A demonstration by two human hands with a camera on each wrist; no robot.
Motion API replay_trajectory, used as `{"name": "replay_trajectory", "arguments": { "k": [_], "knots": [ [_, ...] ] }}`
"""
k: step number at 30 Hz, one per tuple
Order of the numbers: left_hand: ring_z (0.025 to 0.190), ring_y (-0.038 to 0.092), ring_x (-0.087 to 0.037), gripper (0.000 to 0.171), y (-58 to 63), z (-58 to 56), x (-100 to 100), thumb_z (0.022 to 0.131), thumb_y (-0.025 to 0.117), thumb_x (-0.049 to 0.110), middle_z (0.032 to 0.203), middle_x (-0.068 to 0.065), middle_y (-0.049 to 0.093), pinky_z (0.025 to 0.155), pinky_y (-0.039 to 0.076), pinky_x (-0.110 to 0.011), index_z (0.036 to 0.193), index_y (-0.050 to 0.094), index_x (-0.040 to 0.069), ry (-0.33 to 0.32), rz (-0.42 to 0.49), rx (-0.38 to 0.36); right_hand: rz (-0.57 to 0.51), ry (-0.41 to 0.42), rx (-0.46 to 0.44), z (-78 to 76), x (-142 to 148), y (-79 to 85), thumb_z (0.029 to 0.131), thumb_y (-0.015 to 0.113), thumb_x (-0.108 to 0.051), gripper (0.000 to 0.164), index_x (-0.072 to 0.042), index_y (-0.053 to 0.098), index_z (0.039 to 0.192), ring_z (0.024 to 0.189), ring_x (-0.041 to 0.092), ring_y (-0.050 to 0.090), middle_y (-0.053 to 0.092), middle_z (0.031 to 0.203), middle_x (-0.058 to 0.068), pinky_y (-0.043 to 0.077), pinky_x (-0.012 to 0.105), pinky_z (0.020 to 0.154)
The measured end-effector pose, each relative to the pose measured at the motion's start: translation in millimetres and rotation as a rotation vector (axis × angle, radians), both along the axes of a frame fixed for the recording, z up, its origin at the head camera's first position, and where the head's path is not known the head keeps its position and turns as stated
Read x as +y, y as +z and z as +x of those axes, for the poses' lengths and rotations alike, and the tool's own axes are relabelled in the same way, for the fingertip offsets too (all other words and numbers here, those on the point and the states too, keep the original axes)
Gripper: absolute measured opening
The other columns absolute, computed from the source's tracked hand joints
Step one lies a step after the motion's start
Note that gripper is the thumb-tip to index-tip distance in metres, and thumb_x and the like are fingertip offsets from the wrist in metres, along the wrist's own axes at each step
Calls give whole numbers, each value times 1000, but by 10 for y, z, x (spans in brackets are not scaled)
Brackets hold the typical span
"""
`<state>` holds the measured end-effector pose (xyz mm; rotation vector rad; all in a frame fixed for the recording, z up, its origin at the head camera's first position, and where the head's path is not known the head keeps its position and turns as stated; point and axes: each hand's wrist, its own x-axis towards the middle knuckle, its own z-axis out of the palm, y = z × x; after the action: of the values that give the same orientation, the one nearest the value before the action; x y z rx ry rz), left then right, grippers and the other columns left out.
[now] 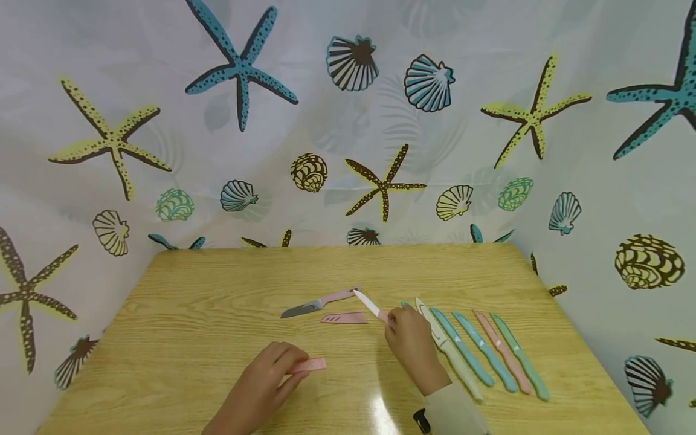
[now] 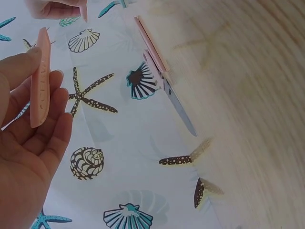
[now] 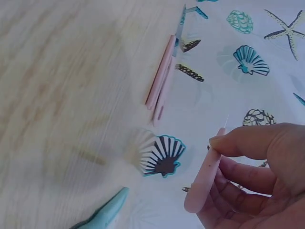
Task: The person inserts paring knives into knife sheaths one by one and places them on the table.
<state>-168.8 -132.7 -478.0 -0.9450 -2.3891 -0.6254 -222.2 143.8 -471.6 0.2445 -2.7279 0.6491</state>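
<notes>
In the head view my left hand [image 1: 266, 380] pinches a pink knife sheath [image 1: 312, 364] between thumb and fingers, low over the table. The left wrist view shows this sheath [image 2: 41, 81] upright, with a row of small marks on its side. My right hand [image 1: 414, 345] grips a small knife by its pink handle [image 3: 205, 183]; its bare white blade [image 1: 367, 301] points to the back left. The tip overlaps the handle end of another pink-handled knife [image 1: 338, 296], which lies with its grey blade uncovered. A second pink sheath [image 1: 345, 318] lies just in front of that knife.
Right of my right hand lies a slanted row: a cream-handled knife [image 1: 459, 367], two blue knives [image 1: 462, 347] [image 1: 486, 351], a pink knife [image 1: 502, 352] and a green knife [image 1: 521, 356]. The wooden table [image 1: 206, 302] ends at a curtain [image 1: 304, 133] printed with starfish and shells.
</notes>
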Motion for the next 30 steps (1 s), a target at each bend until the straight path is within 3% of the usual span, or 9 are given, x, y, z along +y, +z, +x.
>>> {"name": "replay_trajectory", "arguments": {
  "k": [7, 15, 22, 30],
  "knots": [
    [88, 53, -4, 31, 7, -2, 11, 75, 82, 13, 99, 11, 59, 74, 49, -19, 101, 65, 17, -11, 18, -9, -21, 6, 45, 198, 38, 77, 78, 73, 1, 5, 2, 71, 83, 63, 18, 57, 62, 74, 9, 50, 30, 53],
    [88, 53, -4, 28, 10, -7, 11, 77, 81, 15, 97, 11, 60, 74, 50, -21, 100, 66, 17, 16, 27, -42, -22, 120, 110, 418, 84, 39, 72, 79, 3, 14, 2, 70, 83, 67, 15, 61, 65, 79, 8, 52, 23, 58],
    [88, 54, -4, 28, 1, -6, 19, 77, 81, 14, 97, 12, 61, 73, 50, -21, 100, 67, 16, 17, 25, -45, -68, 154, 63, 611, 80, -43, 73, 80, 0, 17, -2, 71, 87, 75, 13, 62, 65, 85, 2, 54, 20, 65],
    [88, 54, -3, 29, 10, -6, 48, 75, 82, 13, 97, 12, 60, 73, 49, -19, 99, 67, 16, 10, 36, -31, -114, 255, 116, 736, 34, -90, 71, 81, 2, 21, -8, 71, 86, 79, 10, 59, 64, 87, -4, 53, 18, 68]
  ]
}}
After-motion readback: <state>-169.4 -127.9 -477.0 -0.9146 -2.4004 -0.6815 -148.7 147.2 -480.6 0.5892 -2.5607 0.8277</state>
